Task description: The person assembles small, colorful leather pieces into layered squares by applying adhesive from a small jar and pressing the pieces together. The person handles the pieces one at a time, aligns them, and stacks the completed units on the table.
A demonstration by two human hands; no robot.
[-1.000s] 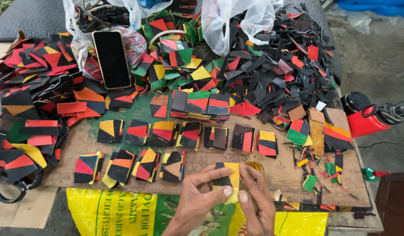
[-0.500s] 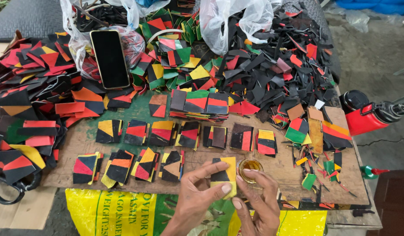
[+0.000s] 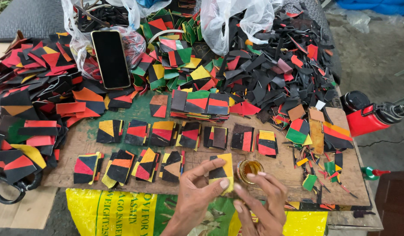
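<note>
At the far left of the worktop (image 3: 71,144), a loose heap of red, black and orange scraps (image 3: 27,109) spills over the edge, and a pair of black-handled scissors (image 3: 9,188) lies near the corner. Moving right, a dark phone (image 3: 111,59) rests on a plastic bag, and two rows of finished colour-block squares (image 3: 167,133) run across the board. Now to the near middle: the left hand (image 3: 197,192) is pinching a black-and-yellow patch (image 3: 222,170), thumb on its near edge and fingers over the top, pressing it flat on the board. Just beside it, the right hand (image 3: 263,196) has its fingers spread apart and is holding nothing, one fingertip resting on the rim of the small glue pot (image 3: 249,168). It looks like the gluing step, with the patch held steady for adhesive; the next move would seem to call for a careful dab from the pot onto the patch without smearing the neighbours. Further right, a big pile of black offcuts (image 3: 280,74) crowds the far side, thin coloured slivers (image 3: 320,166) litter the board, and a red bottle (image 3: 368,118) lies off the right edge.
</note>
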